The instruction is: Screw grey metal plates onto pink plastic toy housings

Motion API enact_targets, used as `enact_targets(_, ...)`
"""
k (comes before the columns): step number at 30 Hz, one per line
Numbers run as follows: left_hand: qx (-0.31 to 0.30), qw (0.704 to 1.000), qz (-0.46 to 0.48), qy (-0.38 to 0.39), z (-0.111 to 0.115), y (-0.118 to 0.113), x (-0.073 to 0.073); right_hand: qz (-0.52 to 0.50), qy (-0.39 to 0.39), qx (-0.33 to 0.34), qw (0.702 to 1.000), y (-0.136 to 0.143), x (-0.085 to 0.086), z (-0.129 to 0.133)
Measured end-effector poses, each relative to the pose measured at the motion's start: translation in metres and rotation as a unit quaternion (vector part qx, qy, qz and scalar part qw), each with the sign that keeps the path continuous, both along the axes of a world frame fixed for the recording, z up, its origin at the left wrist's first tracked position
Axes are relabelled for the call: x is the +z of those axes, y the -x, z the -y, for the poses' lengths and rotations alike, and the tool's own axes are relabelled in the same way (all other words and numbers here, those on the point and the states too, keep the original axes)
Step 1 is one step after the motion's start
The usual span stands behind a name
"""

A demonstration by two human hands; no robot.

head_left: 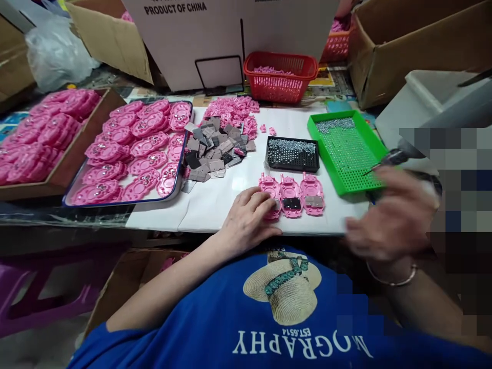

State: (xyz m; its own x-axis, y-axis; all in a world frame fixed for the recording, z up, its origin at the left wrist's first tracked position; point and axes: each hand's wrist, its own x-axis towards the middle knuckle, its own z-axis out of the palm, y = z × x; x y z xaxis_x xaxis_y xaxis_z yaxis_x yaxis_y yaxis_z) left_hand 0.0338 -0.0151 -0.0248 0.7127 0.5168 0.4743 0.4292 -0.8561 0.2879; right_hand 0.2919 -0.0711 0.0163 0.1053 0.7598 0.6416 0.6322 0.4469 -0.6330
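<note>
Three pink plastic shells lie in a row at the table's front. My left hand point(249, 215) is on the leftmost pink shell point(271, 187), fingers bent over its lower part and thumb by its near edge, hiding much of its plate. The middle shell point(291, 184) carries a black plate point(291, 203); the right shell point(312, 187) carries a grey plate point(313, 201). Blurred by motion, my right hand point(392, 215) is closed around a dark screwdriver point(395, 154), its thin bit over the green tray's edge. Behind the shells sits a black tray point(292, 163) of small screws.
A green perforated tray point(348, 154) holds more screws. Grey and black plates point(215, 148) lie heaped beside small pink parts point(230, 113). At left are a white tray point(71, 199) and a box point(82, 136) of pink shells. A red basket point(280, 92) and cartons stand behind.
</note>
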Motion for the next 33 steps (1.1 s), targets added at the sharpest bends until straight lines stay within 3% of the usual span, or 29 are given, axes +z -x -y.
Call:
enact_targets(2,-0.007,1.0,0.006,0.009,0.003,0.0,0.0,0.156,0.035,0.043,0.986,0.012,-0.023,0.01)
enact_targets(5,-0.01,1.0,0.018,0.015,0.009,0.002,-0.001,0.358,0.08,0.019,0.93,0.029,-0.046,0.012)
enact_targets(7,0.016,0.999,0.027,0.015,0.012,0.006,-0.002,0.408,0.089,0.015,0.908,0.033,-0.052,0.012)
enact_targets(9,0.051,0.998,0.019,0.021,0.014,0.011,-0.001,0.418,0.075,0.032,0.905,0.033,-0.052,0.015)
enact_targets(15,0.093,0.994,-0.057,0.026,0.004,0.014,0.007,0.376,-0.022,0.08,0.923,0.018,-0.047,0.025)
enact_targets(21,0.123,0.97,-0.209,-0.012,0.006,0.0,0.026,0.246,-0.005,0.112,0.963,0.009,-0.044,0.023)
enact_targets(27,0.182,0.944,-0.273,-0.001,0.001,0.004,0.033,0.101,0.017,0.043,0.994,0.011,-0.034,0.018)
enact_targets(30,0.177,0.961,-0.21,0.027,-0.009,0.018,0.028,0.037,0.046,0.012,0.998,0.019,-0.035,0.012)
enact_targets(33,0.156,0.98,-0.008,0.123,-0.007,0.028,0.018,-0.04,0.054,0.008,0.998,0.033,-0.036,0.005)
